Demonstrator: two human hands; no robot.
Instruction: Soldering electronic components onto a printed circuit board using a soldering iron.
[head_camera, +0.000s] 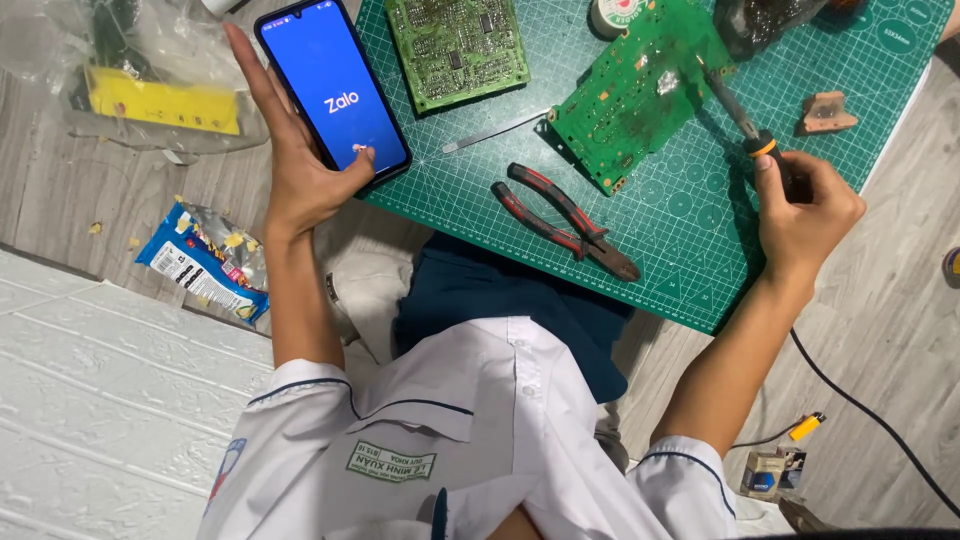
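My left hand (300, 165) holds a black smartphone (330, 90) with a bright blue screen, thumb resting on its lower edge, over the left edge of a green cutting mat (700, 250). My right hand (805, 210) grips the handle of a soldering iron (740, 115), whose tip rests on a green circuit board (640, 90) lying tilted on the mat. A second, smaller circuit board (455, 45) lies at the top of the mat. Red-handled pliers (565, 220) lie on the mat between my hands, next to a thin metal strip (495, 132).
An open blue snack bag (205, 262) with crumbs lies on the wooden floor at left, below a clear plastic bag holding a yellow item (160, 100). A brown sponge piece (825, 112) sits on the mat's right. The iron's black cord (860, 405) trails right; a small box (768, 472) lies nearby.
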